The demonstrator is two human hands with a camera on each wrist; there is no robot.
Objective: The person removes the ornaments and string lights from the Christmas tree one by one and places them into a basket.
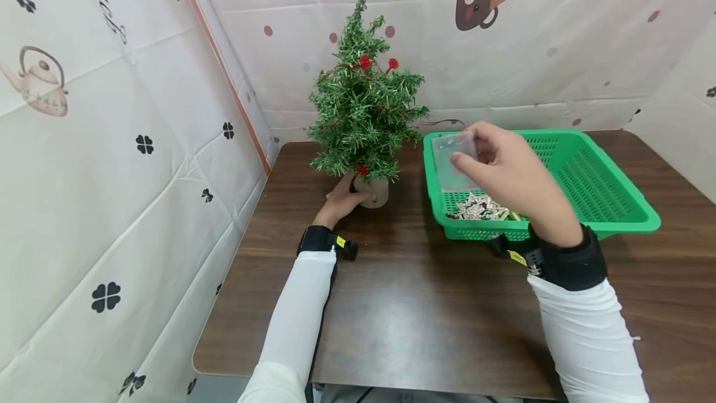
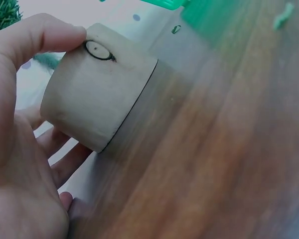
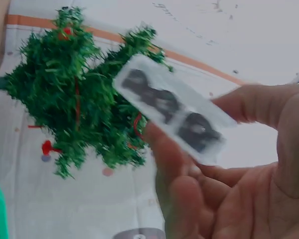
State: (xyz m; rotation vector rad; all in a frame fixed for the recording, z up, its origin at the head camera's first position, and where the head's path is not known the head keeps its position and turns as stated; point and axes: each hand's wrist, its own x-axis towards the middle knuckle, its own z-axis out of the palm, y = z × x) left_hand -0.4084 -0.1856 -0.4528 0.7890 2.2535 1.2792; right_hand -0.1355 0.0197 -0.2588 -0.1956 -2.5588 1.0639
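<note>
My left hand point(image 1: 341, 201) grips the round, pale wooden-looking base point(image 2: 97, 89) of a small artificial Christmas tree point(image 1: 363, 104). In the left wrist view its thumb presses near a ringed mark point(image 2: 98, 50), with the other fingers behind the base. Over the basket's left part, my right hand point(image 1: 517, 176) pinches a translucent plastic case point(image 3: 167, 104) between thumb and fingers. Dark rounded shapes show through it in the right wrist view. A thin red wire point(image 1: 442, 121) runs from the tree towards this hand. Red ornaments point(image 1: 365, 61) sit among the branches.
A green plastic basket point(image 1: 621, 227) stands to the right of the tree. Glittery star ornaments point(image 1: 478, 208) and other small pieces lie in its left part. Printed cloth point(image 1: 313, 5) hangs behind the brown table point(image 1: 414, 316) and along its left side.
</note>
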